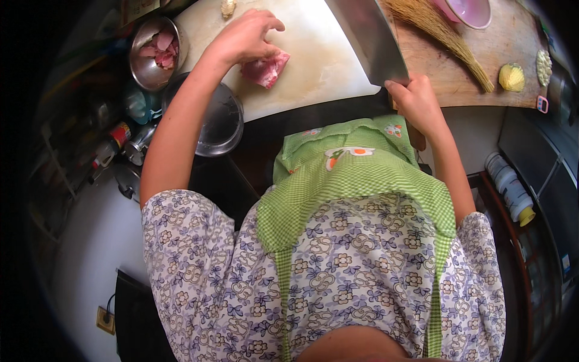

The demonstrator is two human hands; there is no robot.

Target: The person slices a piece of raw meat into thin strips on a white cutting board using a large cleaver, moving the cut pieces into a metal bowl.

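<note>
My left hand (253,38) is over the pale cutting board (316,59), its fingers spread and its thumb by a piece of raw pink meat (266,70). The hand hides part of the meat's upper edge; whether the thumb presses on it cannot be told. In my right hand (416,97) is the handle of a broad-bladed cleaver (373,40). Its wide steel blade reaches up and left over the board's right edge, well apart from the meat.
A steel bowl (139,65) of cut meat stands left of the board, above a dark round pan (221,120). On the wooden surface (429,86) at right are a straw brush (448,45), a pink bowl (484,16), a yellow ball-shaped item (512,77) and a pink timer-like device (542,104).
</note>
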